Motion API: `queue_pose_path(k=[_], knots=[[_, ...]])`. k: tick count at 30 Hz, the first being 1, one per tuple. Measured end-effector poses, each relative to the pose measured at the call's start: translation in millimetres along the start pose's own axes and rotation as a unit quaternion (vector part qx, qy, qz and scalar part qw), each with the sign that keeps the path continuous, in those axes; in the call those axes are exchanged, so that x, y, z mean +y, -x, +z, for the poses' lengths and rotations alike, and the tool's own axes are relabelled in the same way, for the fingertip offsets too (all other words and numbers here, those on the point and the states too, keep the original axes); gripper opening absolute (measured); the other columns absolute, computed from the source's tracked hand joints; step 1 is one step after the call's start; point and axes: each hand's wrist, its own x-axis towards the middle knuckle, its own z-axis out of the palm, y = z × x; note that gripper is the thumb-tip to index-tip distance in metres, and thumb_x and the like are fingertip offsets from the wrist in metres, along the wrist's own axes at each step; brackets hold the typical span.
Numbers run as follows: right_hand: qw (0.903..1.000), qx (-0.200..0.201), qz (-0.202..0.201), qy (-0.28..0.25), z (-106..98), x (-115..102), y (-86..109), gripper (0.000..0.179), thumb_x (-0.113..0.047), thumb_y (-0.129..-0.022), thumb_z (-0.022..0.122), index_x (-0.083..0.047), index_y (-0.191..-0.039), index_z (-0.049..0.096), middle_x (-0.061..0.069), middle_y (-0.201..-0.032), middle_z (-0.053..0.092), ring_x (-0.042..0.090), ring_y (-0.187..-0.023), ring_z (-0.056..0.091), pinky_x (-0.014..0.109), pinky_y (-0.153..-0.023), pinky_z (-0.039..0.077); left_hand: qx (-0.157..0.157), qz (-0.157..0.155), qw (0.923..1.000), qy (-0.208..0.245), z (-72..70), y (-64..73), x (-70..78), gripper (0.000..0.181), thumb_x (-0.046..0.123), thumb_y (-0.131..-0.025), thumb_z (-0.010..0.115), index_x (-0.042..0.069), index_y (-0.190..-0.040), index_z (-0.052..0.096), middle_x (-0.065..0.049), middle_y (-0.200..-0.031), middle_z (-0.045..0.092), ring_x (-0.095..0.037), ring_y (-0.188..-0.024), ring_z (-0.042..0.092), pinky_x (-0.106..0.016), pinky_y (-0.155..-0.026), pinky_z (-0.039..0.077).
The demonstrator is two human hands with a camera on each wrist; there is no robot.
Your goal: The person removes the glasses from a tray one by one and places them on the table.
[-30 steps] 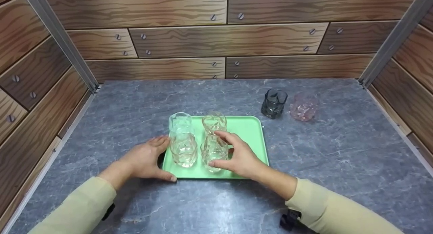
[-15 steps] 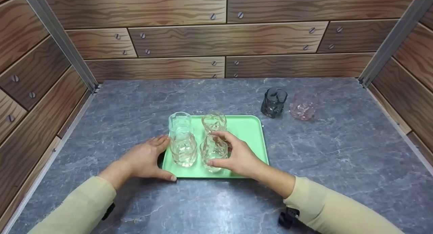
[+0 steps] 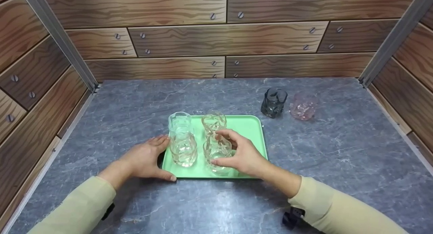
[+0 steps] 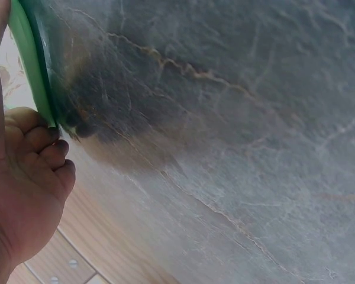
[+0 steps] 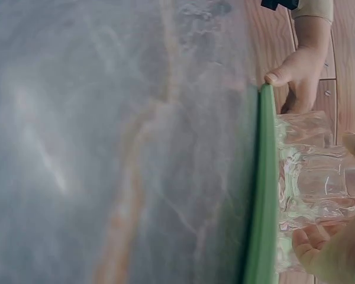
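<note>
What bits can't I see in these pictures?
Head view: some fingers of the right hand, hidden behind the rest of it.
Left wrist view: part of the left hand, cut off by the left edge.
Right wrist view: part of the green tray, cut off by the bottom edge.

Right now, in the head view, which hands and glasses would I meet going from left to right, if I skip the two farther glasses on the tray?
Left hand → near-left clear glass → near-right clear glass → right hand → dark glass → pink glass.
</note>
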Motion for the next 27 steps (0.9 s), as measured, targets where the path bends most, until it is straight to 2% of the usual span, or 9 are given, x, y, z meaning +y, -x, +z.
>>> queue_pose_path(k=[5,11,19,24,27], knots=[[0.9998,0.003,-0.014,-0.016,-14,-6,2.5,0.090,-0.028,-0.074,0.099,-0.018,-0.152,0.055,0.002,-0.146,0.063,0.028,-0.130,0.062,0.048,-0.115,0.047,0.002,-0.001,1.0000,0.005,-0.9,0.3,0.2,0.140,0.089,-0.071,0.073,-0.005,-0.164,0.030,-0.027,-0.169,0.028,-0.047,-0.155,0.029,-0.059,-0.125,0.029],[0.9987,0.007,-0.029,-0.041,-37,-10,3.8,0.089,-0.022,-0.075,0.098,-0.014,-0.152,0.055,0.006,-0.144,0.063,0.032,-0.121,0.066,0.049,-0.104,0.056,-0.003,-0.007,0.9999,0.008,-0.6,0.9,0.4,0.141,0.091,-0.070,0.072,-0.005,-0.164,0.030,-0.026,-0.169,0.028,-0.047,-0.155,0.029,-0.060,-0.124,0.030],[0.9985,0.034,-0.041,-0.010,-73,-5,4.3,0.087,-0.018,-0.077,0.096,-0.006,-0.152,0.053,0.009,-0.142,0.064,0.033,-0.119,0.066,0.054,-0.105,0.054,-0.004,-0.007,0.9999,0.006,-0.4,0.3,0.9,0.140,0.090,-0.070,0.072,-0.005,-0.164,0.030,-0.026,-0.170,0.028,-0.046,-0.156,0.028,-0.060,-0.124,0.031],[0.9975,0.056,-0.042,-0.001,-95,2,5.1,0.084,-0.012,-0.078,0.094,-0.004,-0.152,0.053,0.013,-0.141,0.064,0.033,-0.117,0.066,0.054,-0.102,0.056,-0.003,-0.005,1.0000,0.006,-0.7,0.3,0.7,0.140,0.090,-0.071,0.073,-0.005,-0.164,0.030,-0.026,-0.170,0.028,-0.045,-0.156,0.028,-0.059,-0.124,0.030],[0.9964,0.073,-0.044,-0.005,-107,7,4.9,0.082,-0.007,-0.079,0.092,-0.003,-0.151,0.054,0.015,-0.140,0.064,0.033,-0.116,0.065,0.047,-0.101,0.057,-0.003,-0.005,1.0000,0.004,-0.6,0.4,0.4,0.140,0.090,-0.071,0.072,-0.004,-0.164,0.030,-0.025,-0.170,0.027,-0.045,-0.156,0.027,-0.060,-0.124,0.030]])
